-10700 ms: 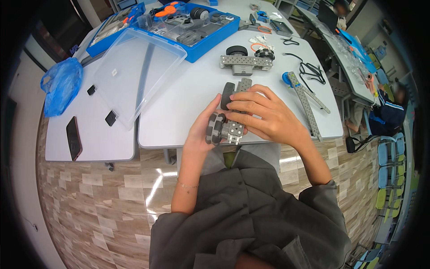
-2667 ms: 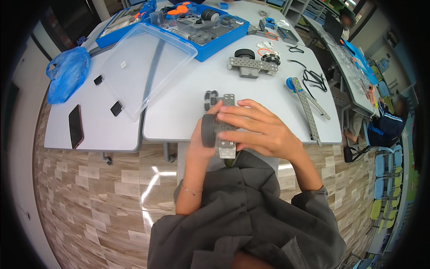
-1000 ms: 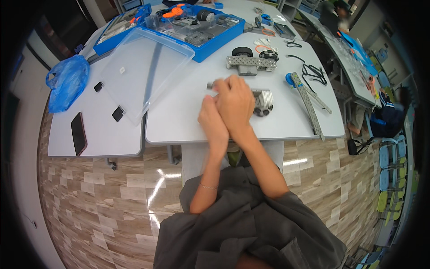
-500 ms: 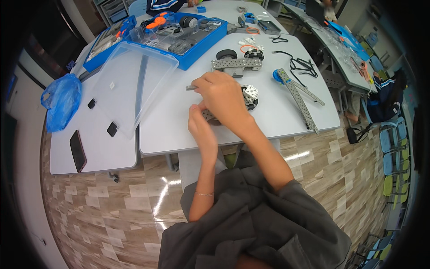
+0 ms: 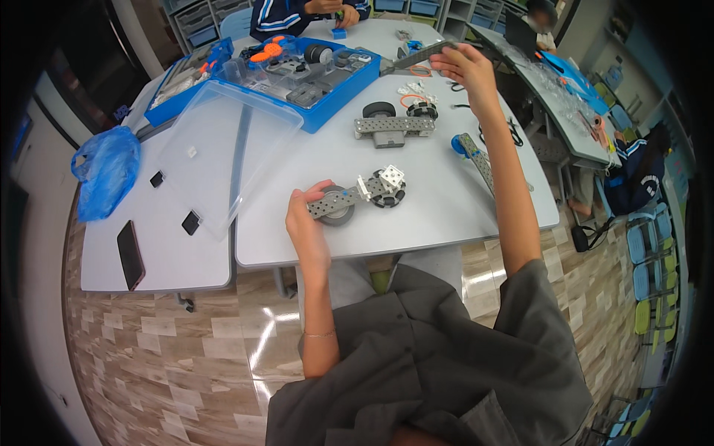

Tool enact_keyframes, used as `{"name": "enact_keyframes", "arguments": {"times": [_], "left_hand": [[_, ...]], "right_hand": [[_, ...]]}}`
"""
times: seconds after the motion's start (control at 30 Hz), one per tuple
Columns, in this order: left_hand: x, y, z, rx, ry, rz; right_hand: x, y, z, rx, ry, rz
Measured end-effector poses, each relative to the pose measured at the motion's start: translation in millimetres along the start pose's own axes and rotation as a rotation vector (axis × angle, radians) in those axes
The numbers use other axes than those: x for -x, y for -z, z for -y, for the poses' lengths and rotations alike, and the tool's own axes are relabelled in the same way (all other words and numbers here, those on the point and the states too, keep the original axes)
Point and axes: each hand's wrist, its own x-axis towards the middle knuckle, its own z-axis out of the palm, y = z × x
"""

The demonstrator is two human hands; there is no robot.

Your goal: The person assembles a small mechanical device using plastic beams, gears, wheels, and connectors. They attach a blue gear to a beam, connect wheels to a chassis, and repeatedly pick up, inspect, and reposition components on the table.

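My left hand [image 5: 306, 227] grips the end of a grey perforated beam [image 5: 326, 207] low on the white table. That beam carries a grey-tyred wheel [image 5: 340, 215], a black roller wheel [image 5: 388, 195] and white perforated connectors [image 5: 392, 176]. Stretched to the far right side of the table, my right hand [image 5: 470, 73] holds a shallow dark grey tray [image 5: 420, 56] by one end, tilted up almost edge-on. Beyond the left hand's assembly stands a similar wheeled beam assembly [image 5: 394, 126].
A blue parts box [image 5: 338, 97] stands at the far left, its clear lid [image 5: 216, 149] leaning nearby. A phone [image 5: 130, 255] and a blue plastic bag [image 5: 106, 171] lie left. Grey beams with a blue joint [image 5: 476, 157] and black cables [image 5: 513, 132] lie right. Another person's hands [image 5: 335, 9] work opposite.
My right hand has left the assembly, reached far right and tipped up the tray. The small grey piece it held is no longer visible. My left hand moved slightly left and nearer with the assembly.
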Motion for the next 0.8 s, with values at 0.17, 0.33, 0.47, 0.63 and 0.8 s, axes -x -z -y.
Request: {"name": "enact_keyframes", "arguments": {"times": [0.17, 0.33, 0.47, 0.63, 0.8], "left_hand": [[0, 3, 4, 0.013, 0.010, 0.022], [2, 5, 4, -0.107, -0.027, 0.023], [4, 5, 5, -0.082, 0.003, 0.017], [4, 4, 5, -0.086, -0.029, 0.028], [2, 8, 4, -0.161, -0.039, 0.083]], "right_hand": [[-71, -14, -78, 0.155, -0.057, 0.092], [-122, -25, -118, 0.524, -0.091, 0.111], [-142, -31, -139, 0.747, -0.078, 0.156], [-149, -33, -159, 0.519, -0.318, 0.116], [-111, -47, -111, 1.000, 0.159, 0.142]]}}
